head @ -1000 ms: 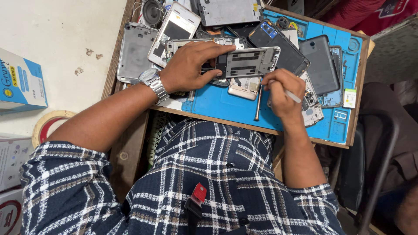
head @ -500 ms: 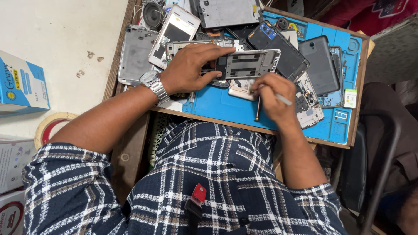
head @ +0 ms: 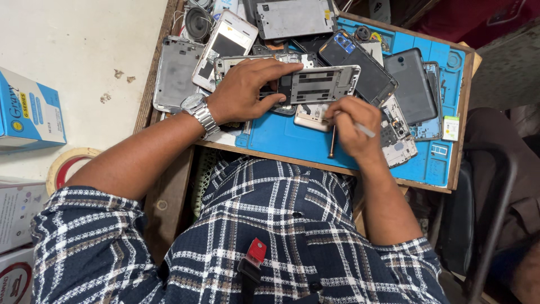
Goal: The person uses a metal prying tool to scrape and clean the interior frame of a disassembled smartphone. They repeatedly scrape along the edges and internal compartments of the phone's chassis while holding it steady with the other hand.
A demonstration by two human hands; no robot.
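Both forearms reach forward, hands close together.

The left hand [head: 247, 90] lies palm down, wrist turned inward, fingers spread and curled, thumb pressed in from the near side in a pinching hold. A metal watch [head: 198, 111] sits on that wrist. The right hand [head: 353, 123] is curled into a loose fist just beside it, knuckles up, fingers closed in a pen-like grip. Both arms are bare to above the elbow, with checked sleeves [head: 84, 242] rolled up.

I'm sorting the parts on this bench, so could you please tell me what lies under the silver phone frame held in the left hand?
Under the silver phone frame lie a pale gold phone part and the blue mat. The left hand covers whatever is beneath the frame's left end.
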